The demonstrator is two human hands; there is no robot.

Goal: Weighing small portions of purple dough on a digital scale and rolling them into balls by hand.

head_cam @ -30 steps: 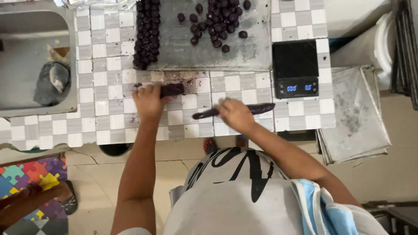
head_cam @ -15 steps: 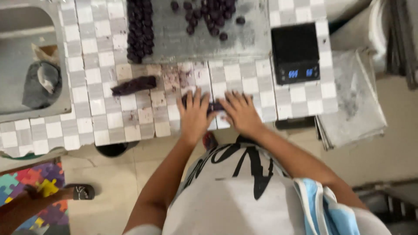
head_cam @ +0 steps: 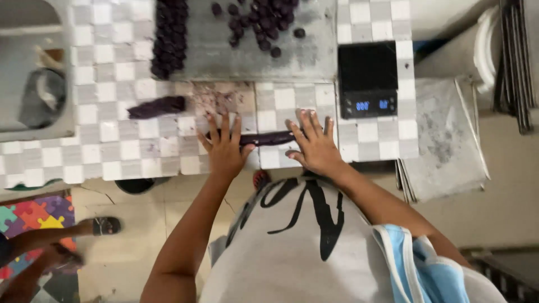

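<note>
A long thin roll of dark purple dough (head_cam: 268, 138) lies across the checkered tiled counter (head_cam: 106, 151). My left hand (head_cam: 223, 147) rests flat on its left end with fingers spread. My right hand (head_cam: 315, 143) presses flat on its right end, fingers also apart. A shorter, thicker piece of purple dough (head_cam: 156, 106) lies alone to the left. At the back a metal tray (head_cam: 314, 62) carries a packed row of dark purple balls (head_cam: 168, 36) and a loose group of balls (head_cam: 258, 25).
A black digital scale (head_cam: 368, 78) stands right of the tray. A sink (head_cam: 33, 84) with a dark object is at the far left. Stacked metal sheets (head_cam: 443, 140) sit to the right. Another person's sandalled foot (head_cam: 104, 225) and a colourful puzzle mat (head_cam: 31, 216) are on the floor.
My left hand let go of the short dough piece and came right onto the long roll. Both hands now lie flat on the roll, which has grown thinner and longer.
</note>
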